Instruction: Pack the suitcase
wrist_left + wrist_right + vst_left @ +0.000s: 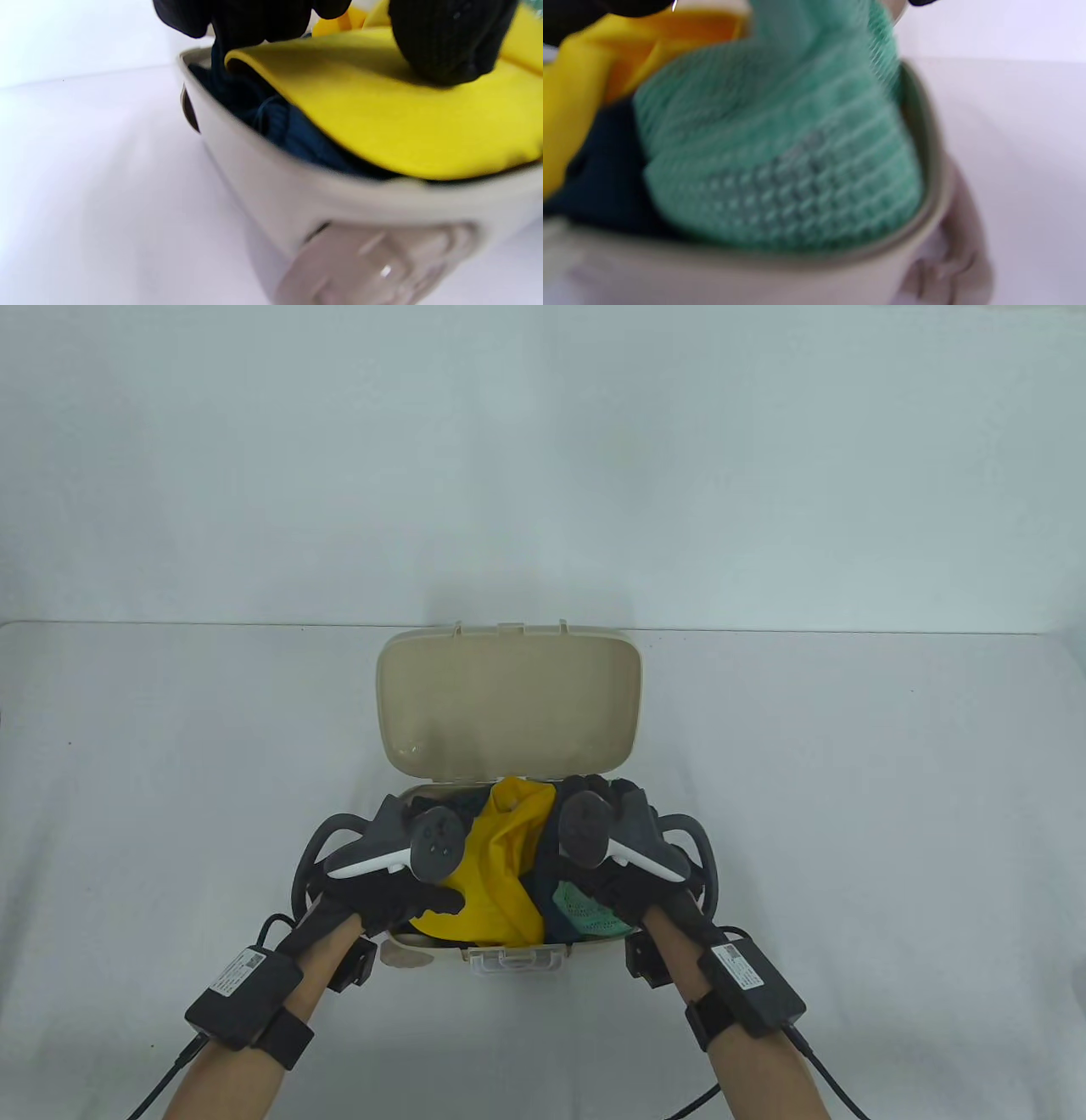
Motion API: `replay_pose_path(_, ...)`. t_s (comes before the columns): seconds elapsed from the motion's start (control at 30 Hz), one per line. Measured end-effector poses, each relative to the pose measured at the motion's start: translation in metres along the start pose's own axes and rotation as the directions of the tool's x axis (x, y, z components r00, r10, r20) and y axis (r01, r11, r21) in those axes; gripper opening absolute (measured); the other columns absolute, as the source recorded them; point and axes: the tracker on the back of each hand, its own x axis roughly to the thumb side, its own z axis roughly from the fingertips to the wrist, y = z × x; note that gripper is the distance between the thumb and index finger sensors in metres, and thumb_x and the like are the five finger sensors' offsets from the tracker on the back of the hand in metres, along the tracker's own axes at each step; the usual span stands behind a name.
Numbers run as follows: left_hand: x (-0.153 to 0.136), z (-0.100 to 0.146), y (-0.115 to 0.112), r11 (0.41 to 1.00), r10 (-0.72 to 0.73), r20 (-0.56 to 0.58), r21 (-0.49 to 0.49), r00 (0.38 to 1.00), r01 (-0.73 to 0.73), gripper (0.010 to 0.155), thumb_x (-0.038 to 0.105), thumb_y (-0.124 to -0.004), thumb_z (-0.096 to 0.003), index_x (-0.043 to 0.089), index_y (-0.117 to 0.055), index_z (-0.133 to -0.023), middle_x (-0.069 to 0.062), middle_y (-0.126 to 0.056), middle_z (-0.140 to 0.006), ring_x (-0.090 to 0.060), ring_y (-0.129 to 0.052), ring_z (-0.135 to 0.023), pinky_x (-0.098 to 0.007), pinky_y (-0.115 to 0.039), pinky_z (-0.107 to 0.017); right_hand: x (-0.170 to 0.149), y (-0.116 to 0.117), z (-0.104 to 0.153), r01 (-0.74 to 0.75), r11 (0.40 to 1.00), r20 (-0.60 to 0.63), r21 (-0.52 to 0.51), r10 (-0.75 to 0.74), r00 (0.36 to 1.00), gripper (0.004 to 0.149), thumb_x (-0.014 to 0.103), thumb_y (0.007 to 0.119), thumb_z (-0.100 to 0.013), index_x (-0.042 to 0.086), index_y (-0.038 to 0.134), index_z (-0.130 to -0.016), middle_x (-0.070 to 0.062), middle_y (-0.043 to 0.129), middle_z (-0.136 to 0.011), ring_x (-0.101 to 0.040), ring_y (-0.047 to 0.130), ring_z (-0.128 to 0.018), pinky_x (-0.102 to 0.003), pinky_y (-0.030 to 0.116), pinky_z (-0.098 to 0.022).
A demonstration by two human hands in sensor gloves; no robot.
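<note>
While both hands work inside the open suitcase (509,959), the contents stand proud of its rim. The left hand (399,891) lies on the yellow garment (496,874) at the suitcase's left side, thumb laid on the cloth and fingers curled down over its edge at the wall; whether they pinch it cannot be told. The right hand (624,848) is at the suitcase's right side, over the dark blue clothing (551,857); its fingers are not clearly shown, so its hold cannot be told. A green mesh item (590,912) sits in the suitcase's near right corner.

Risk, as judged: cloth overhanging the rim could be trapped when the upright lid (509,700) comes down, keeping the front latch (516,960) from closing.

The suitcase rests on a plain white desk (848,780), with a bare white wall beyond it.
</note>
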Motion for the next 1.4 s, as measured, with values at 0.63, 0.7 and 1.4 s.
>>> replay_pose_path(0.63,0.008,-0.014,-0.012,0.999,-0.052,-0.014,0.006,0.999,0.052,0.092,0.058,-0.073,-0.0432,0.026,-0.028,-0.116,-0.007,-0.039,-0.124,-0.032,-0.052,-0.116,-0.046,-0.05,-0.084,0.012,0.026,-0.018,0.236,0.962,0.04,0.138,-0.243,0.969,0.108,0.071,0.061,-0.046,0.012,-0.006,-0.107,-0.018,-0.003,-0.116,-0.057,0.008,-0.103,-0.064,0.042,-0.077)
replay_pose_path(0.7,0.009,-0.01,-0.006,0.997,-0.077,-0.01,0.002,0.997,0.077,0.092,0.059,-0.073,-0.0433,0.026,-0.028,-0.116,-0.006,-0.04,-0.124,-0.032,-0.053,-0.116,-0.047,-0.05,-0.084,0.012,0.006,-0.013,0.199,0.961,0.068,0.193,-0.216,0.974,0.106,0.069,0.062,-0.046,0.01,0.002,-0.11,-0.022,0.005,-0.118,-0.058,0.014,-0.104,-0.066,0.042,-0.076)
replay_pose_path(1.4,0.005,-0.005,-0.016,0.991,-0.133,-0.018,-0.018,0.991,0.133,0.096,0.06,-0.076,-0.0426,0.024,-0.026,-0.117,-0.008,-0.037,-0.125,-0.032,-0.05,-0.117,-0.05,-0.041,-0.084,0.025,0.037,-0.012,-0.283,0.957,0.151,0.069,0.271,0.951,0.116,0.075,0.061,-0.038,0.012,-0.008,-0.107,-0.02,-0.001,-0.118,-0.054,0.013,-0.109,-0.063,0.037,-0.081)
